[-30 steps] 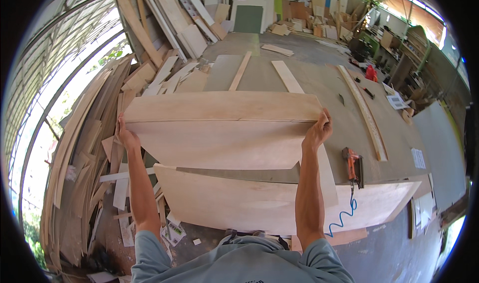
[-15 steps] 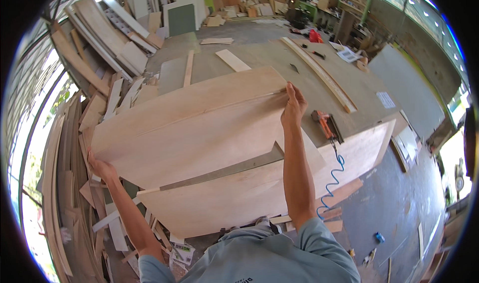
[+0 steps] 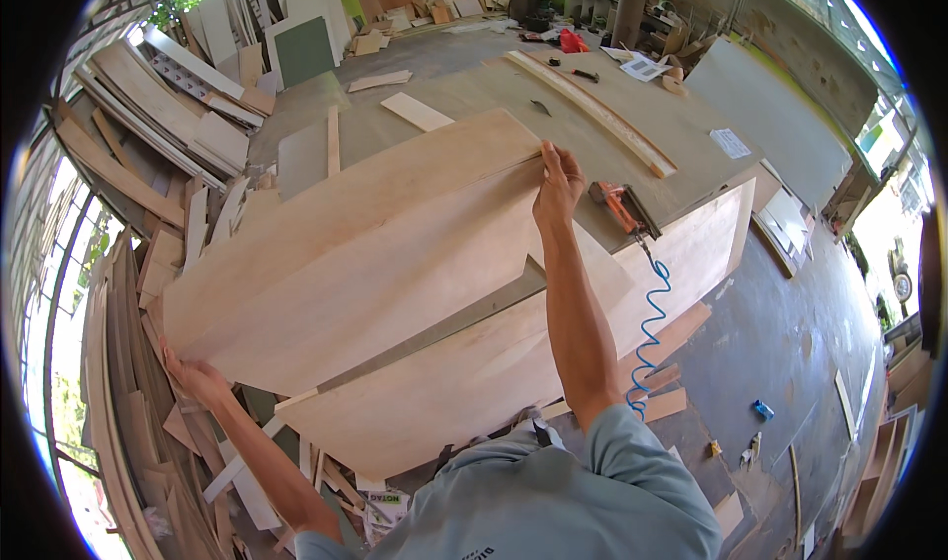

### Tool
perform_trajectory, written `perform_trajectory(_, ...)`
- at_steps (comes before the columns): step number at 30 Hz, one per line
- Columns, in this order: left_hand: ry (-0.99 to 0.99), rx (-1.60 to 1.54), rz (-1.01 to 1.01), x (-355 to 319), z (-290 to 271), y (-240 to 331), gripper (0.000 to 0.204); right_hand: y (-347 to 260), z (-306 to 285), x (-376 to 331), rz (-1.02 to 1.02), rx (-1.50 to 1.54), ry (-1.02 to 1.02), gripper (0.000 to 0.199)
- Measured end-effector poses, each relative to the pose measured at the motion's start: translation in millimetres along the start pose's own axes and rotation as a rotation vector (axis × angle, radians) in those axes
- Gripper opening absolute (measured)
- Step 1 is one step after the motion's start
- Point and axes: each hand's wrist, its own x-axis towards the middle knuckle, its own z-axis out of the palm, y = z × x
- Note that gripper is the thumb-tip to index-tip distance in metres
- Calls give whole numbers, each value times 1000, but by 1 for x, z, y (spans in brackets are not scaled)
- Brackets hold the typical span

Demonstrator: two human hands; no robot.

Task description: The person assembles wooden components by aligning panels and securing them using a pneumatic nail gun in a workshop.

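Between my two hands hangs a long, pale plywood panel piece (image 3: 355, 254), tilted across the workbench, with a lengthwise edge line running along it. My left hand (image 3: 200, 380) is closed on its near left end; the fingertips are partly hidden behind the wood. At the far right corner, my right hand (image 3: 559, 187) grips the edge with thumb and fingers. Below the piece, another pale plywood panel (image 3: 444, 397) stands along the bench's near side. An orange nail gun (image 3: 622, 209) lies on the bench just right of my right hand, joined to a coiled blue air hose (image 3: 654, 313).
On the workbench (image 3: 474, 91) lie a long wooden strip (image 3: 592, 111), a hammer (image 3: 585, 74), a short board (image 3: 417, 112) and paper sheets (image 3: 729, 143). Stacked offcuts (image 3: 148, 382) crowd the left side. Wood scraps (image 3: 662, 402) and a small blue object (image 3: 762, 409) lie on the floor.
The whole view has turned, so the bench and nail gun appear farther left. The held panel piece has tilted, its left end lower in the picture; both hands keep their grip.
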Motion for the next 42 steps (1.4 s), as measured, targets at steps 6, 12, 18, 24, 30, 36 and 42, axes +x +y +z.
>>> perform_trajectory(6,17,72,-1,-14,6,15,42,-5,-6,-5,-2,-21,42,10)
perform_trajectory(12,-20,69,-40,8,-21,8,42,-4,6,-8,-85,-35,73,11)
perform_trajectory(18,-74,204,7,6,-13,11,45,-9,3,-12,-80,-17,91,9)
perform_trajectory(24,192,946,469,50,-32,45,46,-12,21,-26,-14,-33,109,8)
perform_trajectory(30,-1233,454,632,-136,243,98,88,-19,1,-20,-6,-87,125,12)
perform_trajectory(36,-1796,1062,716,-215,404,41,103,-28,13,-34,69,-63,33,11)
perform_trajectory(42,-2089,853,507,-244,447,-4,92,-37,6,-35,122,41,-26,6)
